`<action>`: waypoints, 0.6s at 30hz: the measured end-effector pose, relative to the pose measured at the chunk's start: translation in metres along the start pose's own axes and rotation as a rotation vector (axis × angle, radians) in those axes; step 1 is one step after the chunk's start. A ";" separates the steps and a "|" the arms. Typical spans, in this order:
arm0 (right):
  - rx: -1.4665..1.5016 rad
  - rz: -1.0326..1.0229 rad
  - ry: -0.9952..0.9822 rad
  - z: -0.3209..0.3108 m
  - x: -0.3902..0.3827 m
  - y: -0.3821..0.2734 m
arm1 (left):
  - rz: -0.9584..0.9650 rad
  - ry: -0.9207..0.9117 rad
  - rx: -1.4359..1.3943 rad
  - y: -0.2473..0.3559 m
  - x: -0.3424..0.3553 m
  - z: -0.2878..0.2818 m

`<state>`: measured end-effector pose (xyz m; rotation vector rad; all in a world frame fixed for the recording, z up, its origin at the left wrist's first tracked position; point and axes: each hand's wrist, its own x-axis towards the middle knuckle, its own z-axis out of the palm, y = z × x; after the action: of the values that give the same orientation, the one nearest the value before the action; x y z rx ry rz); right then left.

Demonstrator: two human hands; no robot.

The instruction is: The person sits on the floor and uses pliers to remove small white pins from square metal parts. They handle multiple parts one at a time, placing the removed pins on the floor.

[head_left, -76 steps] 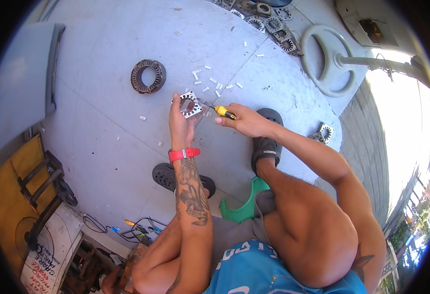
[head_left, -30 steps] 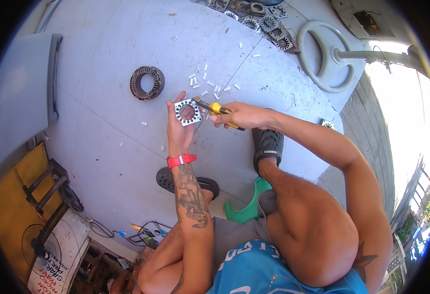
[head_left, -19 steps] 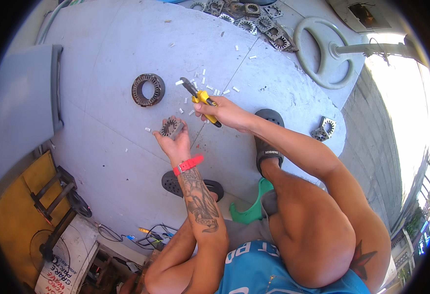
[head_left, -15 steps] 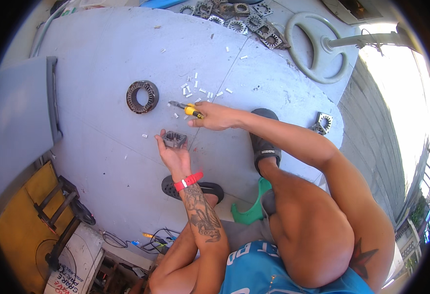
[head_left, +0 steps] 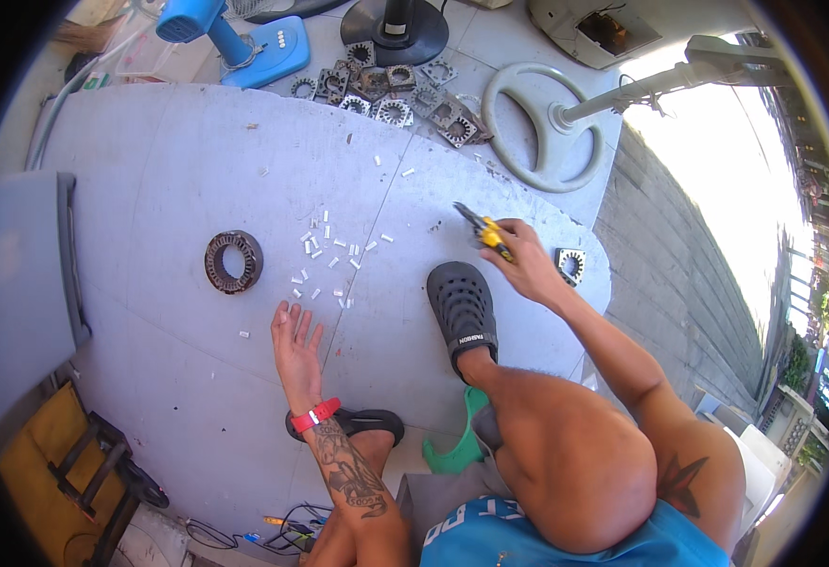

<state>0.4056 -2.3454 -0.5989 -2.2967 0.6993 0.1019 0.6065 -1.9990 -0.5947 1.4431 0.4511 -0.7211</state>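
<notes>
My right hand [head_left: 528, 263], at the right over the grey surface, is closed around yellow-and-black pliers [head_left: 490, 236], their dark jaws pointing up and left. Just right of that hand lies a square slotted motor core [head_left: 570, 265], partly hidden by the hand and wrist. My left hand [head_left: 296, 352] is empty, palm up, with its fingers apart. Several small white pieces [head_left: 328, 231] are scattered beyond its fingertips. A dark ring-shaped stator core [head_left: 234, 262] rests on the surface to their left.
A pile of square slotted cores [head_left: 393, 111] lies at the far edge, beside a blue fan base [head_left: 268, 52] and a black round base [head_left: 394, 38]. A grey three-spoked wheel base [head_left: 547, 128] stands at the far right. My clog-covered foot [head_left: 462, 307] is between my hands.
The square core has left my left hand, which is now empty. My right hand has moved to the right with the pliers, away from the left. The view has shifted, showing more of the far side.
</notes>
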 end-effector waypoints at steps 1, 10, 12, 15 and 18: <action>-0.156 0.014 0.048 -0.011 -0.016 0.018 | -0.018 0.019 0.041 -0.001 0.002 -0.007; -0.501 0.116 0.039 0.002 -0.108 0.060 | -0.031 -0.035 0.211 -0.015 0.002 -0.005; -0.472 0.059 0.083 0.015 -0.118 0.057 | -0.022 -0.047 0.251 -0.008 0.000 0.000; -0.451 0.191 -0.071 0.035 -0.131 0.051 | 0.019 -0.067 0.301 0.001 0.002 0.004; -0.468 0.249 -0.127 0.040 -0.137 0.039 | 0.049 -0.093 0.399 0.007 0.006 0.007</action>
<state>0.2744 -2.2798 -0.6162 -2.5972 0.9726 0.5774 0.6152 -2.0069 -0.5929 1.7766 0.2037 -0.8680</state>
